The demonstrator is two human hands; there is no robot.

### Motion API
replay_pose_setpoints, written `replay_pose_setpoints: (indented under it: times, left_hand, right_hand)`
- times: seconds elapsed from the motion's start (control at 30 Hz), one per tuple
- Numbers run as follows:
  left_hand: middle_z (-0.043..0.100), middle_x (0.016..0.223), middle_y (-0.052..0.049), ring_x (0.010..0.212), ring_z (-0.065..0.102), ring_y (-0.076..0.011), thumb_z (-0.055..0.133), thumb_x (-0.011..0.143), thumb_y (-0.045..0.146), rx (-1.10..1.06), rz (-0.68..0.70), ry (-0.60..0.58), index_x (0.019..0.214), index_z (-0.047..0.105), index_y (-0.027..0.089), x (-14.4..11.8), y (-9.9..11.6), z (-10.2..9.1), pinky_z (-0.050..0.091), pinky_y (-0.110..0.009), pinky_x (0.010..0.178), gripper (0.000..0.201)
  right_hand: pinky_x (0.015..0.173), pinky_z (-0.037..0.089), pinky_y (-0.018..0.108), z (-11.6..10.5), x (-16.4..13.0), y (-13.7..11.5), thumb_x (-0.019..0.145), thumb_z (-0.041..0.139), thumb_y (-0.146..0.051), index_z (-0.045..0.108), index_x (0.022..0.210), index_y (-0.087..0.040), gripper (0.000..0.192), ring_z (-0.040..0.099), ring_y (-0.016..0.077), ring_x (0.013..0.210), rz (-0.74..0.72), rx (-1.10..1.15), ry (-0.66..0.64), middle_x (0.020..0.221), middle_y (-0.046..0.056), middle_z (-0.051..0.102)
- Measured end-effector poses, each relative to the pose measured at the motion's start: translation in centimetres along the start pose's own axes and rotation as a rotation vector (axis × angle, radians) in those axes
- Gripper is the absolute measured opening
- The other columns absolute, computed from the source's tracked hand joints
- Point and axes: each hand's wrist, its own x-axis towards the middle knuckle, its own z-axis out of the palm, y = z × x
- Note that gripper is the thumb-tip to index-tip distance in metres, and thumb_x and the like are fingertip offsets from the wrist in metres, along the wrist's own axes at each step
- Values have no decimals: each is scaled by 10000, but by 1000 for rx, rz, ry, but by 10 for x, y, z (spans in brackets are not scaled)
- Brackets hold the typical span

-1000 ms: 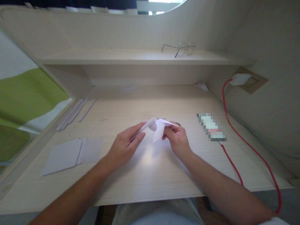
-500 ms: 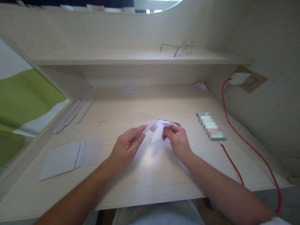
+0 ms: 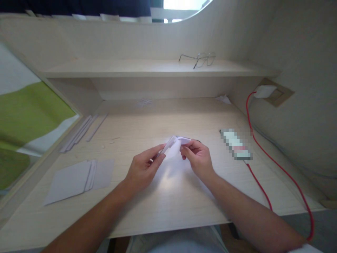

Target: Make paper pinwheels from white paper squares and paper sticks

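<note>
- The folded white paper (image 3: 174,146) looked wide with a pointy flap sticking out a second ago; now it is squeezed smaller.
- The left hand (image 3: 143,168) pinches its left end.
- The right hand (image 3: 198,158) pinches its right end, just above the desk (image 3: 168,196).

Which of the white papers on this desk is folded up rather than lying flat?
The folded paper pinched between both hands; the sheets at left lie flat.
</note>
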Motion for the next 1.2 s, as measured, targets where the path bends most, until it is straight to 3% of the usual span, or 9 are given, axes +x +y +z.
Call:
replay_pose_setpoints:
  times: [0.23,0.33,0.47,0.63,0.8,0.93,1.2]
  left_hand:
    - [735,729,-22,636,685,-170,772,852,415,-351,-128,58,1110,747,201,15,17,-4,598,-302,656,335]
    - [762,749,-36,669,726,-190,807,810,448,-499,-218,47,1078,691,188,24,22,-2,621,-346,734,390]
    - [784,823,-50,679,746,-195,813,791,472,-645,-265,59,1077,617,202,37,22,11,609,-337,710,439]
    - [789,829,-40,749,775,-221,805,797,440,-754,-257,193,1066,545,219,48,18,24,607,-375,782,435]
    - [795,838,-42,781,781,-222,777,821,414,-774,-244,285,1046,525,218,49,10,24,601,-409,845,391]
    - [800,863,-55,816,783,-227,766,829,426,-767,-254,308,1033,521,219,50,4,26,589,-416,872,379]
    - [778,949,-86,931,733,-236,756,772,474,-399,-228,94,972,641,200,49,-25,43,536,-338,814,358]
  right_hand:
    - [541,403,273,0,0,8,787,796,-437,625,730,-212,288,504,126,545,0,-23,-58,594,-29,583]
    - [568,401,268,3,-2,16,815,776,-438,693,783,-192,261,511,126,584,32,-110,-196,648,-17,614]
    - [575,399,260,9,-8,21,837,764,-445,764,951,-179,288,520,130,618,37,-273,-362,735,5,673]
    - [610,390,273,8,-7,21,894,702,-382,752,817,-194,209,531,145,640,-96,-486,-319,710,2,652]
    - [619,398,291,3,-4,18,908,692,-372,782,1018,-220,208,575,174,648,-163,-591,-189,733,12,686]
    - [688,425,316,0,0,13,936,649,-357,788,946,-237,184,626,198,694,-214,-702,-204,778,32,735]
    - [668,444,285,-31,35,10,850,709,-400,821,856,-211,219,685,211,767,-43,-682,-147,821,45,785]
